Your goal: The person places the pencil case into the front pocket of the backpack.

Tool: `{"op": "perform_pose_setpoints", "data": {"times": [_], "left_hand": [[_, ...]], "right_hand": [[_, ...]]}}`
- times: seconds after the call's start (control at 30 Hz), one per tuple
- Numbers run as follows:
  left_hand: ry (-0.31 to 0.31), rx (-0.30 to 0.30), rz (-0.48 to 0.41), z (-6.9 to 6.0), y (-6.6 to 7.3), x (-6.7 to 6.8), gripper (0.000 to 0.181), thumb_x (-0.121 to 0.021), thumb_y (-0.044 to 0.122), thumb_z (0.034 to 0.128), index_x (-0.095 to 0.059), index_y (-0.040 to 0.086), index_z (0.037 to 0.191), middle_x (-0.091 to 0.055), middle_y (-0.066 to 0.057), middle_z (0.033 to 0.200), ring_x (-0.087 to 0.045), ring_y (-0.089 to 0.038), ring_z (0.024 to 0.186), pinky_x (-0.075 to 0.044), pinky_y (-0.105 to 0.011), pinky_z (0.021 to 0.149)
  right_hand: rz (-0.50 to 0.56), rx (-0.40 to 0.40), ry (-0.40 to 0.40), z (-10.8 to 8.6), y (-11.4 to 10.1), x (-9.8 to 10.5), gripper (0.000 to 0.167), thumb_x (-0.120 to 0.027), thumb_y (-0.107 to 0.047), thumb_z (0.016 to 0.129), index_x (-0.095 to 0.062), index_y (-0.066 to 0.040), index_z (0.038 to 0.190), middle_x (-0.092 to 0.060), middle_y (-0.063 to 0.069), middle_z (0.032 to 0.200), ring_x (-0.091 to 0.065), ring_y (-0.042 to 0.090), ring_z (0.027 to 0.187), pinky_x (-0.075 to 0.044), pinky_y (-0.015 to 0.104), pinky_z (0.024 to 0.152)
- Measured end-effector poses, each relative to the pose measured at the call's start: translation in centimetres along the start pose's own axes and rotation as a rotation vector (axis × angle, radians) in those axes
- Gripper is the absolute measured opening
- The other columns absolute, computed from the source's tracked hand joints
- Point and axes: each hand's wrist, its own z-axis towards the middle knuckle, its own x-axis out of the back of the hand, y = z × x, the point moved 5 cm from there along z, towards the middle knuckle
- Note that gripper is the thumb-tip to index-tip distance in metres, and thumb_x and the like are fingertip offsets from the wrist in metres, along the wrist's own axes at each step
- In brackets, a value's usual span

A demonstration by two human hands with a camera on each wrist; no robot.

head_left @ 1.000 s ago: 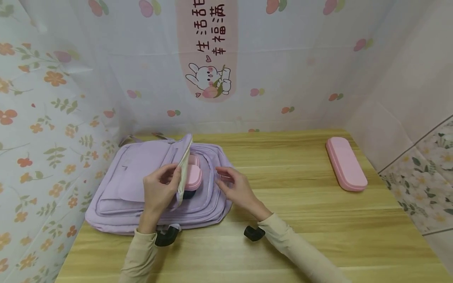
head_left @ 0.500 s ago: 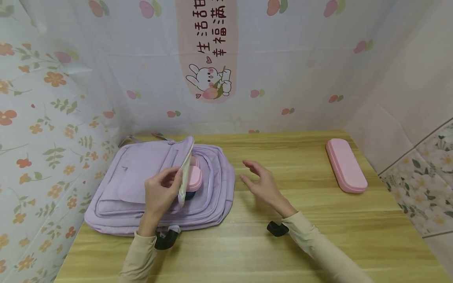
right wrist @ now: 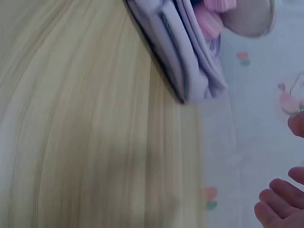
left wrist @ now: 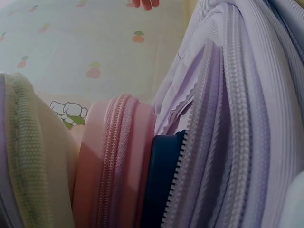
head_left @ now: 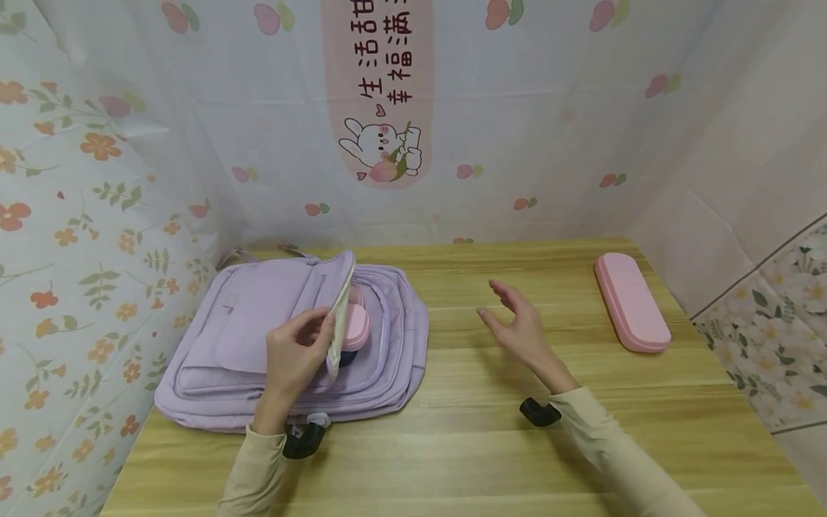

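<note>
A lilac backpack (head_left: pixel 258 309) lies flat on the table at the left, its front pocket unzipped. My left hand (head_left: pixel 291 359) pinches the edge of the pocket's flap (head_left: pixel 340 309) and holds it raised. Inside the pocket, pink cases (head_left: pixel 357 327) stick out; one pink case (left wrist: pixel 90 171) shows a zipper around its side in the left wrist view. Beside it sits a dark blue object (left wrist: pixel 161 175), mostly hidden. My right hand (head_left: pixel 520 327) is in the air over the table, right of the backpack, fingers spread from the thumb and holding nothing.
A longer pink case (head_left: pixel 633 301) lies on the wood-grain table (head_left: pixel 452 459) at the right. Patterned cloth (head_left: pixel 517 129) hangs along the table's back and sides. Black wrist-camera mounts (head_left: pixel 541 412) sit by both wrists.
My right hand has moved away from the pocket opening to the right, over the table. My left hand stays on the flap, almost still.
</note>
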Motion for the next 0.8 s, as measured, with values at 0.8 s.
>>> {"op": "perform_pose_setpoints", "data": {"times": [0.8], "left_hand": [[-0.014,-0.017,-0.031,-0.1,0.6,0.0,0.013,-0.071,-0.017,0.0797,-0.072,-0.016,0.093,-0.072,-0.024,0.073,-0.060,0.008,0.066,-0.052,-0.005,0.060]], "right_hand": [[-0.231,-0.352,0.240,-2.3,7.5,9.6,0.073,-0.068,-0.029,0.096,-0.036,0.007,0.151,-0.040,0.032,0.154,-0.035,0.051,0.143,-0.029,0.067,0.116]]}}
